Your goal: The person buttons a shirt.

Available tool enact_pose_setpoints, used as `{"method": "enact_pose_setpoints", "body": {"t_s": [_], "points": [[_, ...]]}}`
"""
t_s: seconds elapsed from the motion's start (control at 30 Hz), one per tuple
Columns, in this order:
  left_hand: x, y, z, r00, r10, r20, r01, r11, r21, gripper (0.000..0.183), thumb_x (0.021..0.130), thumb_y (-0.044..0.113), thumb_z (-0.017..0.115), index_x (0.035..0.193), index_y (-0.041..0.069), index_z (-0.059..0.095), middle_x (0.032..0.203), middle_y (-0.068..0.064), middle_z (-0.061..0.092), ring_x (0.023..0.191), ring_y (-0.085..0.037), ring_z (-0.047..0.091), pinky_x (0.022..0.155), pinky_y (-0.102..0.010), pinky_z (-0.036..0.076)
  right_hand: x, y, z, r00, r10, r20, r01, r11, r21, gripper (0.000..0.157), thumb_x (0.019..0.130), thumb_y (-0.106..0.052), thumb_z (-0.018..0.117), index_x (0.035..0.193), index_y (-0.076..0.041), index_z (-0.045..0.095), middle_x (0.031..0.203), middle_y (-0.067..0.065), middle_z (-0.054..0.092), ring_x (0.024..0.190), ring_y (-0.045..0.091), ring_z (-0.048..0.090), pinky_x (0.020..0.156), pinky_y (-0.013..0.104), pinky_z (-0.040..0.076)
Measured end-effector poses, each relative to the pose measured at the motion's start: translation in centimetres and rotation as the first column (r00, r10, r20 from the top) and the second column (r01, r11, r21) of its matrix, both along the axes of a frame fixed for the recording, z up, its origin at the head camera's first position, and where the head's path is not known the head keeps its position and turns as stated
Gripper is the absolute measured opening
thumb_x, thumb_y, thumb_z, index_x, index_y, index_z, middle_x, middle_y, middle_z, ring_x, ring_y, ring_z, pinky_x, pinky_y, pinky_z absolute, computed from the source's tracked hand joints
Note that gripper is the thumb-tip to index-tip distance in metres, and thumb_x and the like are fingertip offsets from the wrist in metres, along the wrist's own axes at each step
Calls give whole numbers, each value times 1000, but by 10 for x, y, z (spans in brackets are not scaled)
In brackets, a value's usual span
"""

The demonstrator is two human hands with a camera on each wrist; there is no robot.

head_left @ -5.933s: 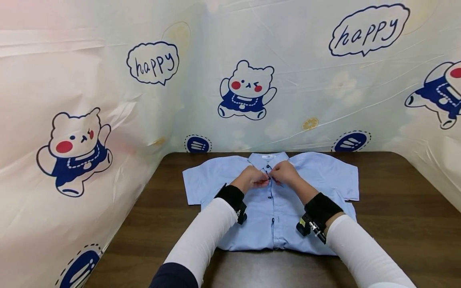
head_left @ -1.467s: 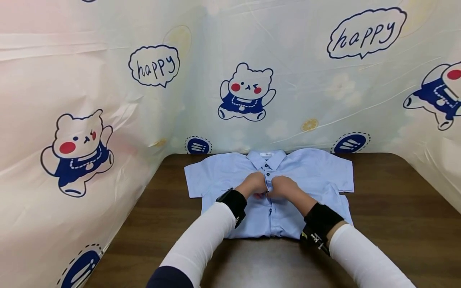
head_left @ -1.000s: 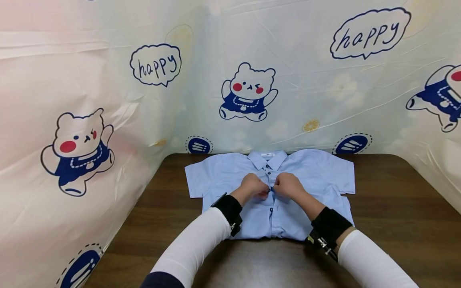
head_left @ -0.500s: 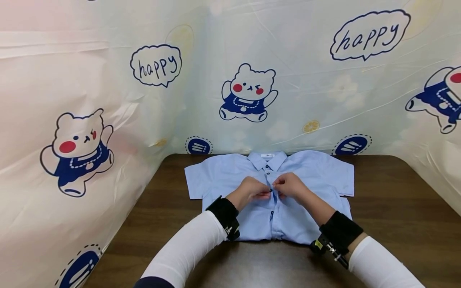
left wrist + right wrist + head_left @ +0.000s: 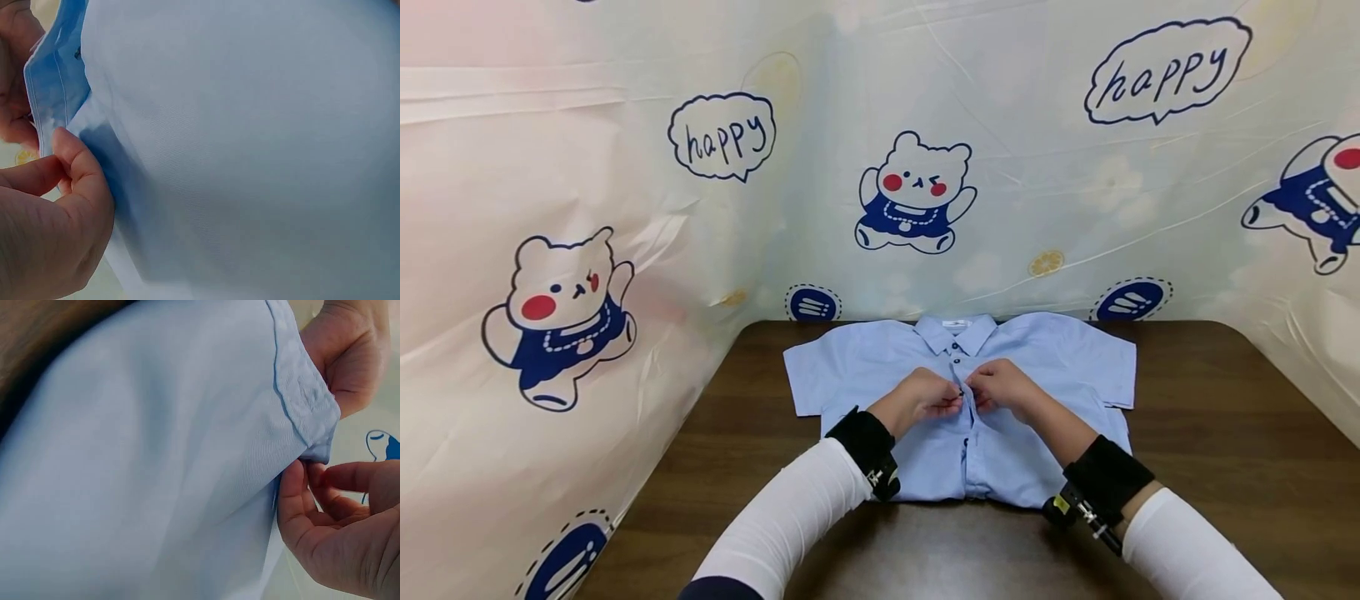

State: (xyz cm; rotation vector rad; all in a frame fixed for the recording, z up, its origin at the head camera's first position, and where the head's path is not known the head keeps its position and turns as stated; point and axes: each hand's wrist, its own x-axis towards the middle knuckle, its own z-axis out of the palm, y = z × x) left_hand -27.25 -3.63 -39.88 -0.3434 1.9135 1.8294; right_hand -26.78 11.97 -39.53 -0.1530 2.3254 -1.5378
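A light blue short-sleeved shirt (image 5: 865, 367) lies front up, its collar (image 5: 957, 330) away from me. Mid-chest in the head view, my left hand (image 5: 925, 393) pinches one side of the front opening beside a dark button (image 5: 961, 393). Just across from it, my right hand (image 5: 1003, 385) pinches the other edge with thumb and fingers. Up close in the left wrist view, the placket (image 5: 47, 94) is raised between both hands. In the right wrist view my right hand's fingertips (image 5: 294, 478) meet the lifted edge; the button there is hidden.
The shirt rests on a dark brown wooden table (image 5: 1217, 433). Another dark button (image 5: 957, 361) shows above the hands and a lower button (image 5: 966, 443) below them. A printed curtain (image 5: 917, 75) surrounds the table's back and sides. Both wrists wear black straps (image 5: 865, 442) with cameras.
Over about six seconds both hands have moved down the placket, uncovering a higher button, and the shirt's hem has shifted away from me. In the last half second the hands barely move.
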Motion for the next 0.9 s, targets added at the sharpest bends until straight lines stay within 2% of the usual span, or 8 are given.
{"method": "enact_pose_setpoints", "body": {"t_s": [0.1,0.23,0.43,0.63,0.77,0.9], "points": [[0,-1,2,1000,-11,12,11,1000,1,12,93,-7,57,83,-3,63,69,-9,61,61,-13,59,59,-21,52,-3,0,1,999,3,48,-1,998,-58,24,99,-4,49,104,15,62,84,10,66,69,14,63,66,31,56],[-1,-1,3,1000,-19,23,19,1000,-3,12,94,-5,57,84,-2,62,71,-9,61,62,-13,59,60,-22,52,-4,0,1,997,-3,78,10,996,-88,21,96,-1,53,103,16,63,81,10,65,67,15,62,66,29,56],[-2,-1,2,1000,-16,17,16,1000,-19,6,95,-1,57,92,0,62,73,-6,58,64,-13,56,61,-22,50,-4,0,2,998,-12,62,13,1000,-28,15,89,0,62,94,13,67,74,7,63,64,15,61,64,29,55],[-2,-1,2,999,50,19,-50,999,16,7,94,-4,57,99,-5,62,74,-9,60,64,-14,59,70,-27,56,-4,-3,3,999,-17,36,15,999,37,13,87,-3,62,86,9,67,71,6,61,60,14,60,61,28,55],[1,-1,4,995,96,21,-97,994,43,10,90,3,62,94,-6,62,73,-10,62,63,-15,62,75,-31,57,-4,-5,3,999,-26,20,25,997,78,13,88,-4,63,83,7,67,72,6,62,60,14,60,61,29,54],[3,-1,5,995,102,-13,-102,995,25,10,86,2,67,90,-5,62,70,-9,62,60,-15,62,72,-30,57,-4,-7,4,999,-34,6,33,993,112,13,90,-4,63,86,7,68,75,7,63,61,14,60,61,28,54]]}}
